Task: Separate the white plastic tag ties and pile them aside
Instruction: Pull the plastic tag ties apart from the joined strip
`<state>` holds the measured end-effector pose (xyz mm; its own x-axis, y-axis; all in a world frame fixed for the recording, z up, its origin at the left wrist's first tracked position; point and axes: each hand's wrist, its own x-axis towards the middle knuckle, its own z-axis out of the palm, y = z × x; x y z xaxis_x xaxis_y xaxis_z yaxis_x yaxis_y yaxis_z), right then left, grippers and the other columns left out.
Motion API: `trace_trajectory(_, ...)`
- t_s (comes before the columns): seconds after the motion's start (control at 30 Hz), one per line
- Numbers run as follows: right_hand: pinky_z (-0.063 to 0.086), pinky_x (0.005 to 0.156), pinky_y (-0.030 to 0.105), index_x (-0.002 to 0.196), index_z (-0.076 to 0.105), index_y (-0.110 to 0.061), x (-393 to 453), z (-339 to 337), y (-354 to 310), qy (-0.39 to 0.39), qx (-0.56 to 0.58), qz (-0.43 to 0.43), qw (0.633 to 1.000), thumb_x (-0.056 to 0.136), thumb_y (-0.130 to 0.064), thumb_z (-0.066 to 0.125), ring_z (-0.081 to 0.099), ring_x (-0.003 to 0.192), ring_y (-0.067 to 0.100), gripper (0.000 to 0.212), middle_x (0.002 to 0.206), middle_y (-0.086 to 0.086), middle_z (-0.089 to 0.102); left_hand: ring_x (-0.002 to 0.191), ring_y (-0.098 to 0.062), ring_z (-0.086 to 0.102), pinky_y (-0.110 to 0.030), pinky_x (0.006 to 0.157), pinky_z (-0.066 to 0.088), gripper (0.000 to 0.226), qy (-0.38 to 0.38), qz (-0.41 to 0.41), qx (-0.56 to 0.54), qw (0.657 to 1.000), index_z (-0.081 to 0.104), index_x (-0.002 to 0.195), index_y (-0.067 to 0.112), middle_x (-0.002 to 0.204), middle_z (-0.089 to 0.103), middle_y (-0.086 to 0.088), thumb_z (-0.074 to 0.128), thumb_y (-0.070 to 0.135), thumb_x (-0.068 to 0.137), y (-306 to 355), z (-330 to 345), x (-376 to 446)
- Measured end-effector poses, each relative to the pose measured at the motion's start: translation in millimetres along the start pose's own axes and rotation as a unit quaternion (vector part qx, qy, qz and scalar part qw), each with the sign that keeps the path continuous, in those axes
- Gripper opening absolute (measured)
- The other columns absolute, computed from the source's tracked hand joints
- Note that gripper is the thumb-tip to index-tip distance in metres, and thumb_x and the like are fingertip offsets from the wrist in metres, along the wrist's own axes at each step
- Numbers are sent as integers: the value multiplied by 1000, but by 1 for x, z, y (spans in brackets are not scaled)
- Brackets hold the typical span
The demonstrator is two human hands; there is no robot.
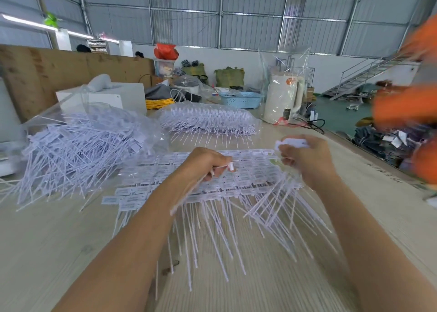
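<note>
Table: pale wood-grain board [272,276], matte, filling the lower frame.
Joined ties: flat sheets of white plastic tag ties [248,172] at centre frame, rectangular label heads in rows, thin stiff tails fanning toward me.
Loose pile: separated ties [78,153] heaped at left of frame, tails crossing every way, half under crinkled clear plastic.
Bagged stack: more sheets [208,120] in a glossy clear bag, just above centre.
My left hand: [208,162] fingers curled tight, gripping a small bunch of ties, tails slanting down beneath it, over the sheets.
My right hand: [305,155] fingers curled, pinching white tag heads at the sheets' right edge; blurred.
Kettle: smooth cream jug [282,98] wrapped in clear film, upper right.
Basket: light blue perforated plastic [241,99], beside it.
</note>
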<state>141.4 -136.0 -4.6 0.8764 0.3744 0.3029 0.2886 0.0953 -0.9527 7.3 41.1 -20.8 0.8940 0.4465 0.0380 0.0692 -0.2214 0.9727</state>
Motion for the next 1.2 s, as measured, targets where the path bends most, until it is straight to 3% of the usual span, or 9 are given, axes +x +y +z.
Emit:
trace_trajectory(0.13,48,47,19,94,62,4,11,-15,-5,-14,195,118,974,80,7,64,59,51,15,15,67,10,61,57,-14,50,-18,50,35,24,67,4,60,996,70,69,14,52,59,3,59,-2,84,-1,8,5)
trace_trajectory(0.27,46,44,15,90,56,1,12,-22,-11,-101,283,134,944,72,1,59,55,50,12,18,67,5,54,60,-15,57,-22,55,42,35,95,12,39,995,74,82,2,51,63,7,46,-17,77,2,8,9)
trace_trajectory(0.37,49,48,15,91,56,2,9,-24,-13,-118,359,138,916,68,1,57,55,54,13,23,67,7,54,80,-17,61,-30,71,48,43,64,53,34,996,74,80,17,77,68,4,47,-16,75,1,10,2)
trace_trajectory(0.47,49,45,17,101,59,4,-3,-6,-15,-168,218,138,952,66,0,64,62,58,14,35,68,9,65,92,-19,62,-31,81,50,41,26,90,57,994,72,98,13,95,69,-4,50,-15,79,2,11,-3)
trace_trajectory(0.6,50,51,21,82,68,-8,-15,25,-4,-170,24,47,984,73,1,73,67,63,14,14,70,4,70,74,-12,58,-14,65,46,39,7,111,52,992,66,107,4,83,62,-11,55,-19,78,5,14,-7)
trace_trajectory(0.77,51,53,22,80,66,-7,-16,31,5,-227,-10,33,973,77,5,69,67,64,11,13,69,-3,70,74,-12,60,-24,77,50,42,9,121,55,991,66,108,8,74,62,-4,62,-18,76,3,14,-8)
trace_trajectory(0.93,54,70,43,91,66,4,-18,32,5,-222,-68,29,972,77,5,69,66,73,36,13,89,27,68,79,-8,67,-21,77,53,41,19,131,-4,991,64,101,19,80,72,5,65,-14,76,4,12,-6)
trace_trajectory(1.07,50,57,29,87,72,0,-18,31,3,-178,-9,37,983,77,1,71,62,65,26,10,77,19,69,89,-15,66,-24,81,53,21,101,101,-102,985,65,92,11,99,69,-8,72,-1,77,-1,11,2)
trace_trajectory(1.2,51,55,28,76,73,-10,-18,34,3,-172,0,41,984,76,0,73,61,63,23,10,73,11,69,64,-3,67,-12,61,53,13,97,75,-140,983,62,71,2,81,68,-9,69,5,82,-6,15,4)
